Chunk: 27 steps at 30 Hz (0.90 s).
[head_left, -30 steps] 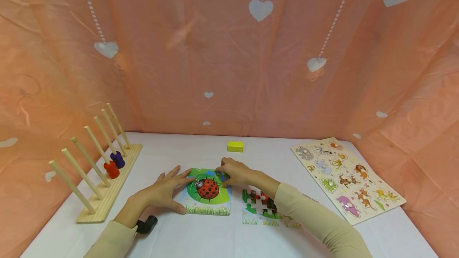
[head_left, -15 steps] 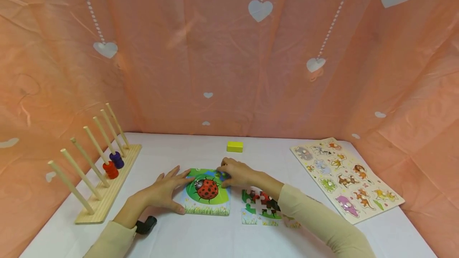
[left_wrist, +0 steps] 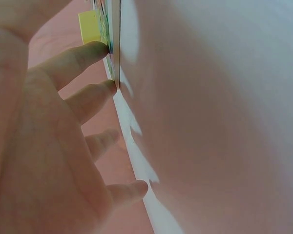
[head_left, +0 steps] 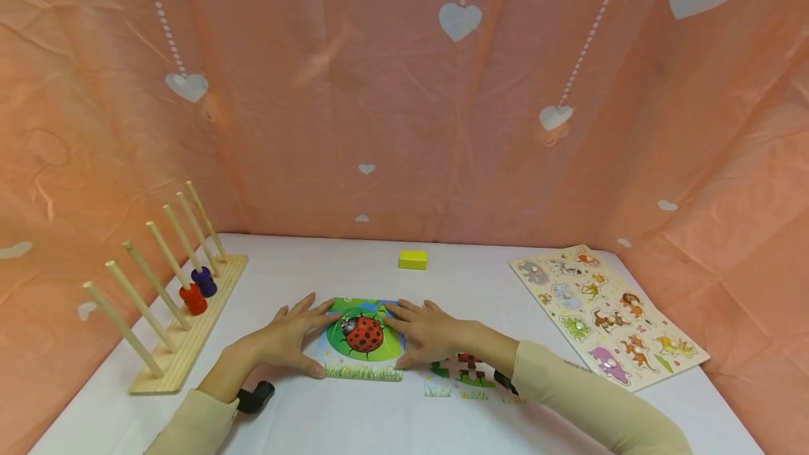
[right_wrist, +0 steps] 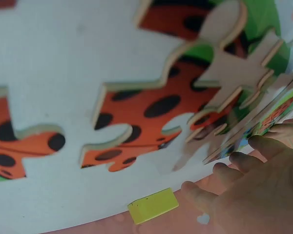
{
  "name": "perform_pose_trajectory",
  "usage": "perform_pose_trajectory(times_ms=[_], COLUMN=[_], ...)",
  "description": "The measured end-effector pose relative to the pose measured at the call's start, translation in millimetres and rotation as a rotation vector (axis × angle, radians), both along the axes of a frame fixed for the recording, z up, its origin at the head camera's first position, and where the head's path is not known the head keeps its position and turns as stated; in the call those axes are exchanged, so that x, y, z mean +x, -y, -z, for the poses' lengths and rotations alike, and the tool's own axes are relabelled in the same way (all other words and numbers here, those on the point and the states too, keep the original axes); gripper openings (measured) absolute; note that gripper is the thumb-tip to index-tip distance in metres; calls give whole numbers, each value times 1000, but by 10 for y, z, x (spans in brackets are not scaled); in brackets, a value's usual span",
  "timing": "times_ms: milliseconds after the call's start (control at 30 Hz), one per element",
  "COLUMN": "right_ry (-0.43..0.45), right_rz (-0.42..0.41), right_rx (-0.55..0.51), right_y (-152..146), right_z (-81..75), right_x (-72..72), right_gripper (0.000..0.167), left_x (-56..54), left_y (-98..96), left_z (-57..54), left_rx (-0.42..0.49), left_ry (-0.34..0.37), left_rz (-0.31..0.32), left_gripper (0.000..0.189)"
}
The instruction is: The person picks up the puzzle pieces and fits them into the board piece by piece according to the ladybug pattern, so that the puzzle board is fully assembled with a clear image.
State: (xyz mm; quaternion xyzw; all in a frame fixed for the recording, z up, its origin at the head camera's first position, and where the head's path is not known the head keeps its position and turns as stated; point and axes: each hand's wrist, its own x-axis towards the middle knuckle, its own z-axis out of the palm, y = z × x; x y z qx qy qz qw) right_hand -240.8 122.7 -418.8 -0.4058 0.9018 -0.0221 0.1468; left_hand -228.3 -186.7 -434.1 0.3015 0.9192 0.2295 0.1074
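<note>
A ladybug picture board (head_left: 364, 360) lies on the table between both hands. My left hand (head_left: 284, 338) rests at its left edge, fingers spread, with the thumb near the lower corner and the index finger at the upper one. Along the right edge my right hand (head_left: 436, 332) lies in the same way, thumb low and fingertips over the upper corner. Partly under the right forearm are several loose jigsaw pieces (head_left: 464, 371). In the right wrist view, red black-spotted puzzle pieces (right_wrist: 156, 105) lie on the white cloth. The left wrist view shows fingertips (left_wrist: 107, 85) against the board's edge.
A wooden peg stand (head_left: 208, 325) with red and purple rings stands at the left. At the back lies a yellow block (head_left: 413, 260). An animal peg puzzle (head_left: 622, 343) slants at the right. A pink curtain (head_left: 404, 125) hangs behind the table.
My right hand's curled fingers have left the board's upper right corner area and spread out along its right edge. The left hand and the board stay nearly in place.
</note>
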Motion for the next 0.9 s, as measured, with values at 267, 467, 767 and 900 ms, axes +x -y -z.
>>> perform_pose_trajectory(times_ms=[267, 467, 767, 900], right_ry=[18, 20, 42, 44], right_rz=[-12, -11, -19, -2], right_rx=[6, 10, -15, -8], right_y=[-13, -19, -40, -38], right_z=[15, -6, 1, 5], right_x=[25, 37, 34, 29], right_gripper=[84, 83, 82, 82], left_x=[11, -5, 6, 4], left_y=[-5, -8, -11, -11], left_z=[-13, -1, -12, -15], left_rx=[2, -3, 6, 10], left_ry=[9, 1, 9, 2], left_rz=[-1, 1, -1, 4], left_gripper=[98, 97, 97, 97])
